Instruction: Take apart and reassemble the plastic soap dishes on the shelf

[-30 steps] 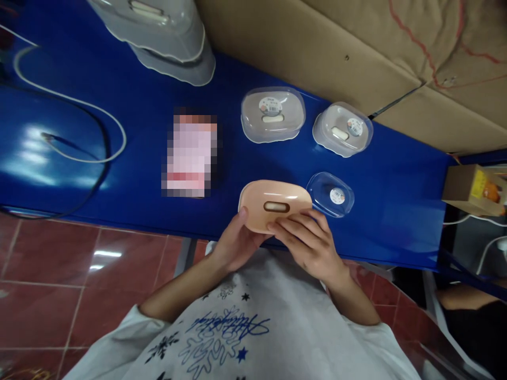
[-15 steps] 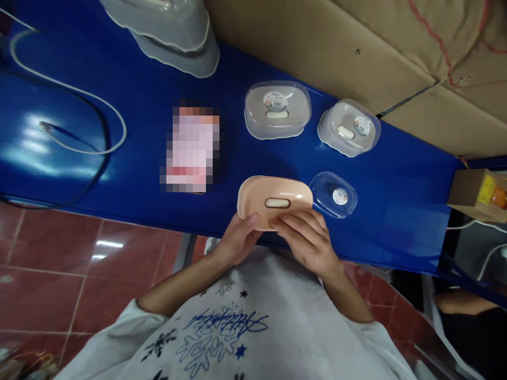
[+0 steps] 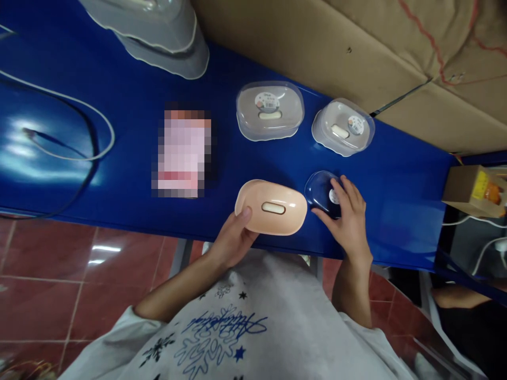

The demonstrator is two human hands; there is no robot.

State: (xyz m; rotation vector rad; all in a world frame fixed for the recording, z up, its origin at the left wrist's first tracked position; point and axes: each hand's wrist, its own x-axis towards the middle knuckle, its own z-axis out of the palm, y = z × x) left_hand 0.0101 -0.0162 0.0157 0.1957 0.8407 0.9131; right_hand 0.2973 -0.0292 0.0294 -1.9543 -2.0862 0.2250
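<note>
My left hand (image 3: 236, 236) grips a peach soap dish (image 3: 263, 219) at its near left side, thumb over the rim and fingers underneath. The dish is a rounded oval with a cream insert (image 3: 273, 209) in its middle slot. To its right, my right hand (image 3: 348, 214) spans a clear plastic lid (image 3: 320, 191), thumb at the near edge and fingers over the right side. The lid is at the blue table (image 3: 396, 211) and bears a round white label, partly covered by my fingers.
Two clear-lidded boxes (image 3: 270, 112) (image 3: 344, 126) stand toward the back. Larger stacked containers (image 3: 158, 31) are at the far left. A blurred pink item (image 3: 182, 150) and cables (image 3: 106, 150) lie left. Brown padding (image 3: 317, 58) borders the back; a cardboard box (image 3: 459, 190) sits right.
My right hand has let go of the soap dish and moved right onto the clear lid. My left hand keeps hold of the dish, which now tilts slightly down to the right.
</note>
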